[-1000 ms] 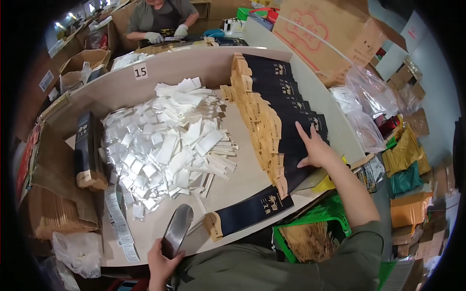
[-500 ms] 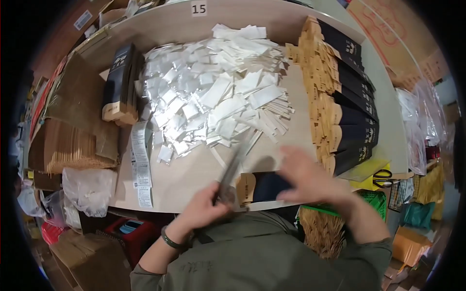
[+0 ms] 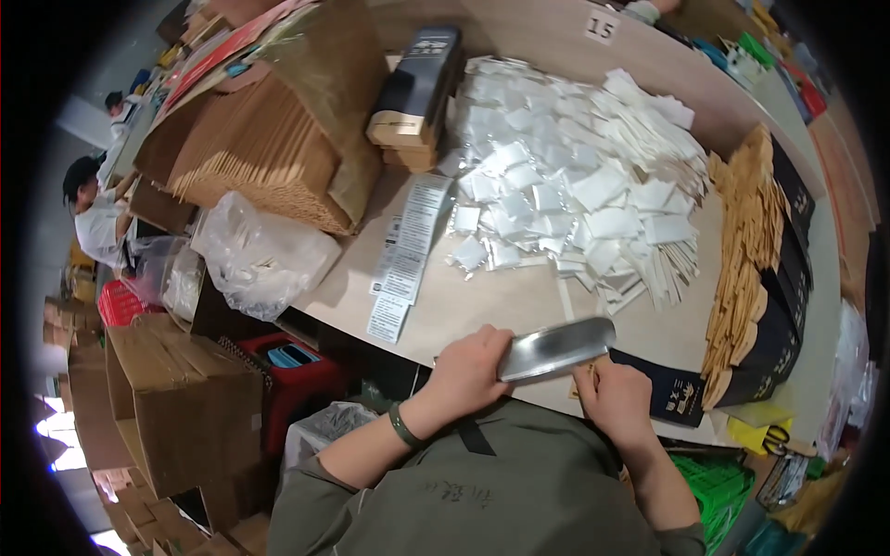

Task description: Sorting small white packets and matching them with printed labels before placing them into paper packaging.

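Observation:
My left hand (image 3: pixel 471 369) is closed round one end of a shiny, blade-like metal piece (image 3: pixel 558 348) with a rounded tip. The piece lies almost level, pointing right, just above the table's front edge. By that tip, my right hand (image 3: pixel 616 400) has its fingers bent and pressed together at the tan end of a flat navy-and-tan paper sleeve (image 3: pixel 679 397). The hand covers part of this end. Beyond both hands spreads a heap of white sachets (image 3: pixel 616 222), some in clear wrappers.
Overlapping navy-and-tan sleeves (image 3: pixel 746 269) line the table's right side. Scissors (image 3: pixel 777 439) lie at the right corner. To the left are printed label strips (image 3: pixel 408 250), a navy box (image 3: pixel 419 88), an open carton of brown card (image 3: pixel 264 153) and a clear plastic bag (image 3: pixel 260 255).
The view has swung left. The metal piece has tipped from steeply slanted to nearly level. My right hand has gone from spread fingers to closed fingers at the sleeve's tan end.

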Tool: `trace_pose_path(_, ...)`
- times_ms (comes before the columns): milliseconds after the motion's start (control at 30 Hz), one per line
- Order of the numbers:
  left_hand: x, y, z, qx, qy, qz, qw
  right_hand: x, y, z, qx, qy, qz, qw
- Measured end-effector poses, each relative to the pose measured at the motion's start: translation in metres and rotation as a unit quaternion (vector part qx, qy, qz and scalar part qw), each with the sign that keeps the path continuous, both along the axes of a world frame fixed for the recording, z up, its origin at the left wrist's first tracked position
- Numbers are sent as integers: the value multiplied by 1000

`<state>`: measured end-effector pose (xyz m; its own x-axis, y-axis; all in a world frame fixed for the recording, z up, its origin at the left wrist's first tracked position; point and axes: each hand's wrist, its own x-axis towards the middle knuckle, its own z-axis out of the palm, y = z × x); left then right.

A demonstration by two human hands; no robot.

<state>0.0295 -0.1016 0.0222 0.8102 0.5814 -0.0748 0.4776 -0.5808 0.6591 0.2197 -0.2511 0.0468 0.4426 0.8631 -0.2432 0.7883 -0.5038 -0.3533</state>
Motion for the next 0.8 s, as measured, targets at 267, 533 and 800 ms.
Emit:
trace_pose_path(267,-30,6,1,21,9,-56,998,3,2,-15,38,85,-106,990)
trace_pose_path(533,-3,31,20,52,-37,-193,979,-21,21,-8,83,119,-25,989)
trace_pose_path(800,-30,91,-10,144,-2,110,984,97,35,-19,248,-63,-101,961)
